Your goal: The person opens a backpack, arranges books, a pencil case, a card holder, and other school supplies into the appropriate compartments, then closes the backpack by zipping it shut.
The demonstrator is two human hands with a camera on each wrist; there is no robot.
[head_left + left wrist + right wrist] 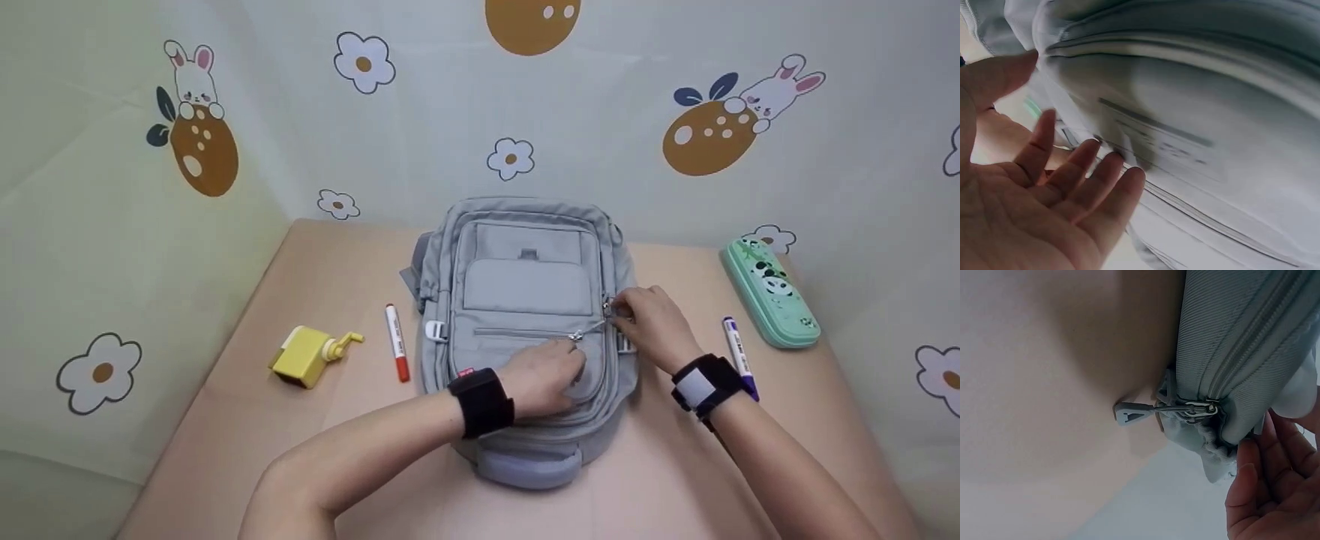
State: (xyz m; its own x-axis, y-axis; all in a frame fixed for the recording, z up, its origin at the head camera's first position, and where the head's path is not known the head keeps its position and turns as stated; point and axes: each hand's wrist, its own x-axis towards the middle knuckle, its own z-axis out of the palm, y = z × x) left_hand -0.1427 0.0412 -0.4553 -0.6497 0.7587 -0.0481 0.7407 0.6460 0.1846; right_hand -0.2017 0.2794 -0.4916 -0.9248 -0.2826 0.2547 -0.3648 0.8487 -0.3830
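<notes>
Left hand (541, 379), fingers loosely extended, grips nothing; right hand (658, 324) pinches ribbed-fabric edge of grey backpack (527, 286). Red tag's (466, 373) lettering illegible.

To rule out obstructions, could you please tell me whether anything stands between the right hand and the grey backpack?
Nothing visible does: the right hand is at the edge of the grey backpack, touching it. The purple marker and green pencil case lie farther right, not between.

A grey fabric backpack (529, 289) lies on the beige surface (337, 270), a slim white-and-red marker (397, 343) left of it and a yellow boxy crank device (304, 358) farther left. Right of it lie a slim white-and-purple marker (739, 352) and, farther back, a mint-green oblong pencil case (772, 294).
</notes>
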